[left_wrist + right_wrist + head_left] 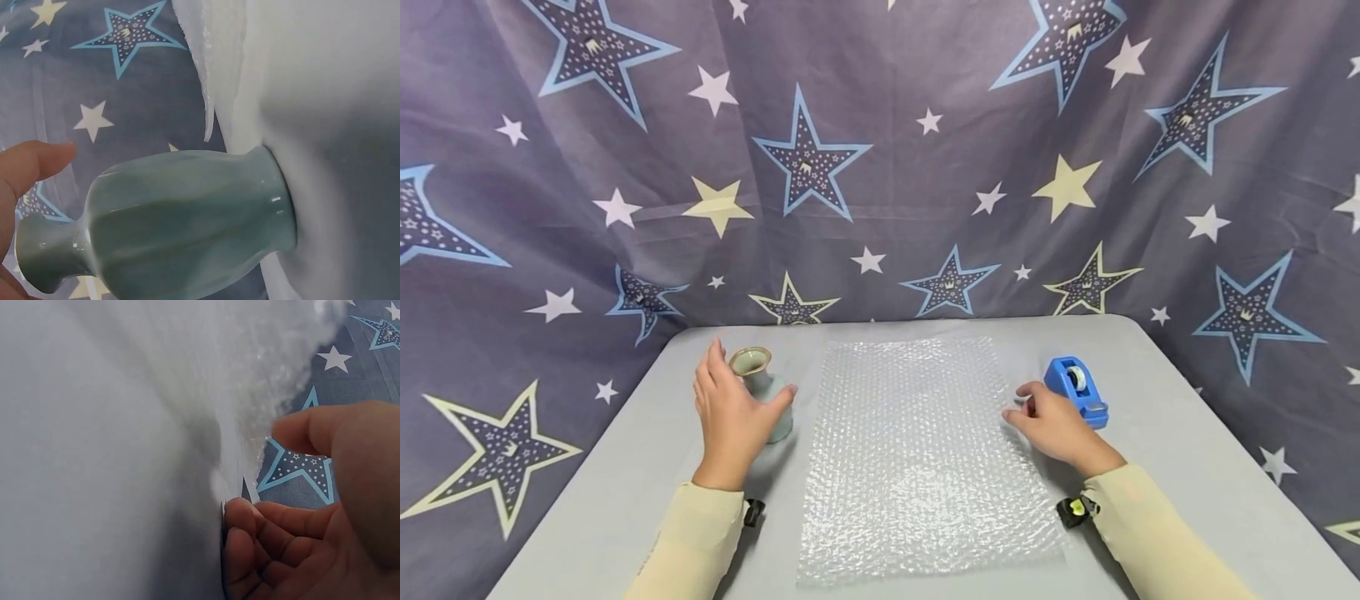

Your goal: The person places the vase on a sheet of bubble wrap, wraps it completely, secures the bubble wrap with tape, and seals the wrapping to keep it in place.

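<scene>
A pale green ceramic vase (766,387) with a flared brown rim stands upright at the left of the table. My left hand (732,418) is beside it, thumb and fingers spread apart and partly covering it in the head view. The left wrist view shows the vase's ribbed body (181,219), with the thumb apart from it. A sheet of clear bubble wrap (917,467) lies flat in the middle. At its right edge is my right hand (1056,425), fingers loosely curled, thumb apart and nothing held. In the right wrist view its fingertips (240,515) are close over the tabletop.
A blue tape dispenser (1072,392) with a roll of tape sits just beyond my right hand. The light grey table (647,467) has a star-patterned curtain (880,208) behind it and at both sides.
</scene>
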A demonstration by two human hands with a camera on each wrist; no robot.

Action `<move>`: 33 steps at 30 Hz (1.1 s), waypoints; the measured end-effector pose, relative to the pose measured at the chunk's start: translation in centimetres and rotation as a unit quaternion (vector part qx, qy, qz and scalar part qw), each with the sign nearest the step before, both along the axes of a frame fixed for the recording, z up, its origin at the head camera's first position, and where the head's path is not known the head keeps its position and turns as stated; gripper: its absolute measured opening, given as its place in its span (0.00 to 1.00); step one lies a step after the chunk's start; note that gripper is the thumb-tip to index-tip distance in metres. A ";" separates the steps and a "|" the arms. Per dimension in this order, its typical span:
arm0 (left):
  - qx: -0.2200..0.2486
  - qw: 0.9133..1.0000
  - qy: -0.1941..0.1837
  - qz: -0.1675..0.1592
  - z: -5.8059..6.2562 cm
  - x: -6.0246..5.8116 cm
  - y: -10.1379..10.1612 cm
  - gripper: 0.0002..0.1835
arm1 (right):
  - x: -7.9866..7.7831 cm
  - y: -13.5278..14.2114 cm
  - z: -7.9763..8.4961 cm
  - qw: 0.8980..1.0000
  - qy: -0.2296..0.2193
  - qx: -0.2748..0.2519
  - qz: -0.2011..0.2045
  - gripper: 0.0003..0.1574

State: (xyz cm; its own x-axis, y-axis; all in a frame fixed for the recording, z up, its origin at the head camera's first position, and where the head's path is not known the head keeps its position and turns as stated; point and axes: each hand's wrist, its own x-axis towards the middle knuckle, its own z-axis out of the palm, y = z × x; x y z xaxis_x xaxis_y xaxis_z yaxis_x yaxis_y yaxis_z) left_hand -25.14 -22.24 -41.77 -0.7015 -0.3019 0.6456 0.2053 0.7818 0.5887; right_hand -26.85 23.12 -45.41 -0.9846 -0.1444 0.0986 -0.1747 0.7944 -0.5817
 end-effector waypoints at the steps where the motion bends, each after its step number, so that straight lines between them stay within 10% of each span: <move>1: 0.005 1.000 -0.007 0.000 0.0 0.0 0.0 0.69 | 0.0 0.0 -0.1 1.000 0.003 0.004 0.001 0.34; 20: 0.048 0.988 -0.143 -0.029 -0.8 0.0 -0.5 0.59 | -0.1 0.4 -0.5 1.000 -0.018 -0.001 0.011 0.16; 33: -0.007 0.978 -0.205 -0.049 -1.4 0.0 -1.2 0.55 | 0.2 -0.1 -0.4 1.000 -0.009 0.007 0.020 0.26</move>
